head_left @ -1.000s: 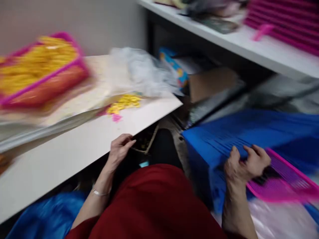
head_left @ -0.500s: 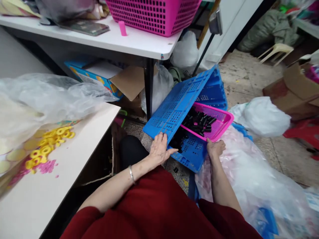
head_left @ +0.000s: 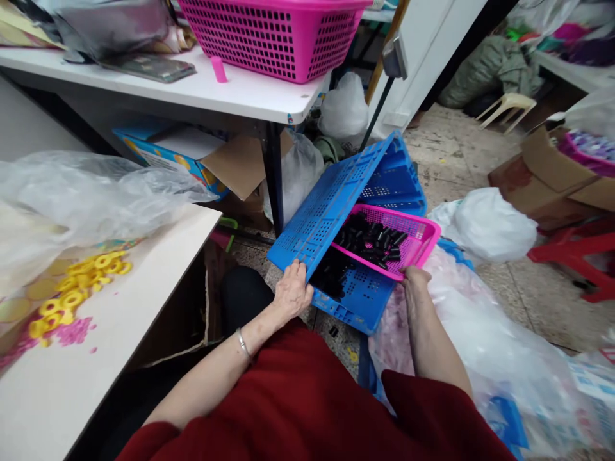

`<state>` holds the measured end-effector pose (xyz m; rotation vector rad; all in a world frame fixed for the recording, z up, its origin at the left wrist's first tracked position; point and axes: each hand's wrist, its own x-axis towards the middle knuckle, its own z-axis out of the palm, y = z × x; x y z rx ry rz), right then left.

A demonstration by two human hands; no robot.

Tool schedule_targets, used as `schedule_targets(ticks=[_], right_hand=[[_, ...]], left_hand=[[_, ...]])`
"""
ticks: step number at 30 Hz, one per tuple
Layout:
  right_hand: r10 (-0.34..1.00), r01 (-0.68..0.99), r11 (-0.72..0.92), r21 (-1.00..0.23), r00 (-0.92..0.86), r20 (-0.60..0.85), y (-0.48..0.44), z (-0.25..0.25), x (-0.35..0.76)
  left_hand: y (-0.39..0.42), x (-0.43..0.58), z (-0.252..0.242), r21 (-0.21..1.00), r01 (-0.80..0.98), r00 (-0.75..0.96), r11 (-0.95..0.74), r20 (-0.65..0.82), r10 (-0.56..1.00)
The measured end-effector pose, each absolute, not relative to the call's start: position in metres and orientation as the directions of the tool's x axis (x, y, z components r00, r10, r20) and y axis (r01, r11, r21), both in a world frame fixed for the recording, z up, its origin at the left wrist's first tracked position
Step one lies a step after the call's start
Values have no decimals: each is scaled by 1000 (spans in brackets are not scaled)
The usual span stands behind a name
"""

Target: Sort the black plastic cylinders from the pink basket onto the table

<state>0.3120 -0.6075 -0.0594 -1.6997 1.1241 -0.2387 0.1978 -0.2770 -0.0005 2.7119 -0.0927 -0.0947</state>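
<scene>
Your left hand [head_left: 291, 291] is curled over the lower edge of the blue crate [head_left: 331, 198], fingers wrapped round the slatted wall and the thumb on the outside. The crate stands tilted on the floor, its open side facing right. Inside it rests a shallow pink tray [head_left: 423, 251], also tilted, holding a heap of small black tubes [head_left: 372, 241]. More black pieces [head_left: 331, 276] lie loose in the crate's low corner, under the tray.

Your right hand [head_left: 416, 282] meets the tray's near corner. The fingers are tucked beneath the rim and out of sight, so you cannot tell how firmly it grips.

Above, a larger pink basket [head_left: 278, 32] sits on the white table [head_left: 250, 93]; its contents do not show. On the near table [head_left: 120, 320] at your left, yellow rings [head_left: 77, 285] and pink bits [head_left: 72, 331] lie beside a crumpled clear bag [head_left: 86, 186]. An open cardboard box [head_left: 548, 169] stands far right on the floor.
</scene>
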Motion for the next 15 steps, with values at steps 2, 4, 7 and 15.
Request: schedule_targets(ticks=[2, 4, 7, 15], right_hand=[[-788, -563, 99, -821, 459, -410, -613, -49, 290], [-805, -513, 179, -840, 414, -425, -622, -35, 265], [-839, -375, 237, -896, 386, -383, -638, -3, 231], [-824, -111, 221, -969, 510, -247, -654, 119, 168]], left_hand=[[-275, 197, 0, 433, -63, 995, -899, -39, -89], [-273, 197, -1, 445, -80, 994, -892, -27, -103], [-272, 197, -6, 451, -94, 994, -888, 1, -106], [-260, 206, -3, 687, -98, 995, -720, 77, -62]])
